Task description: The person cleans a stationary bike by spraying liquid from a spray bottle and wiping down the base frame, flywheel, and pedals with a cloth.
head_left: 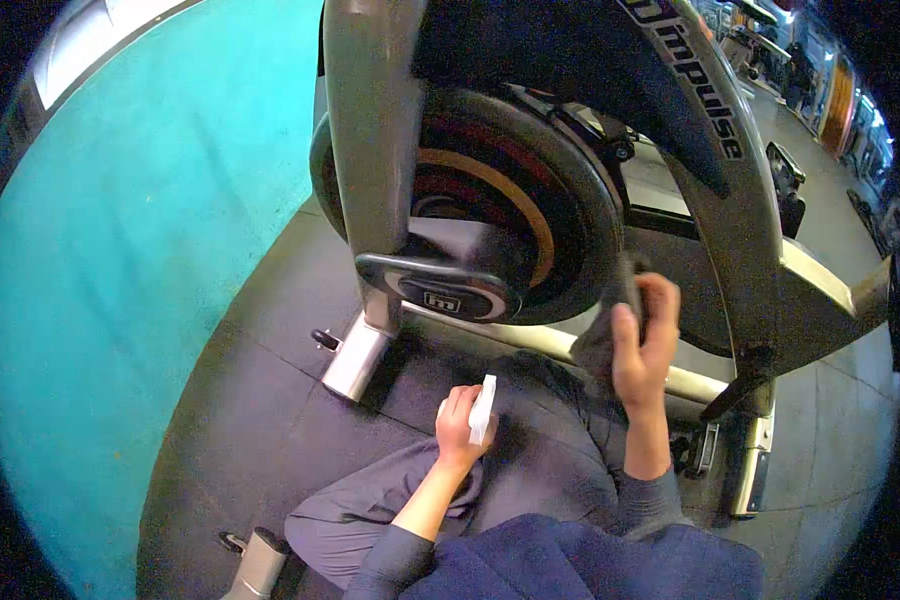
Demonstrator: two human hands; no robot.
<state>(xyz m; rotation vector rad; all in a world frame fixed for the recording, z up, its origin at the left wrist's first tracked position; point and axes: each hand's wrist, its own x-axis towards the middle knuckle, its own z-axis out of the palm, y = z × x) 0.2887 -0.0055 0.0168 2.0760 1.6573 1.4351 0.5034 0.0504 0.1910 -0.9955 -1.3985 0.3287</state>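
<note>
Obstacles: flywheel (490, 200) at 12 o'clock, fronted by a grey fork leg (370, 150); slanting frame beam (730, 200) at 2 o'clock; pedal (705, 445) and rear foot at 4 o'clock; teal wall (120, 300) closing 9 o'clock. Free room: bare rubber floor (260, 380) from 7 to 10 o'clock, and the narrow gap between flywheel and frame beam.

Dark grey cloth (598, 335) bunched against the black flywheel's (530, 190) rim; small white bottle (482, 408) upright below.
</note>
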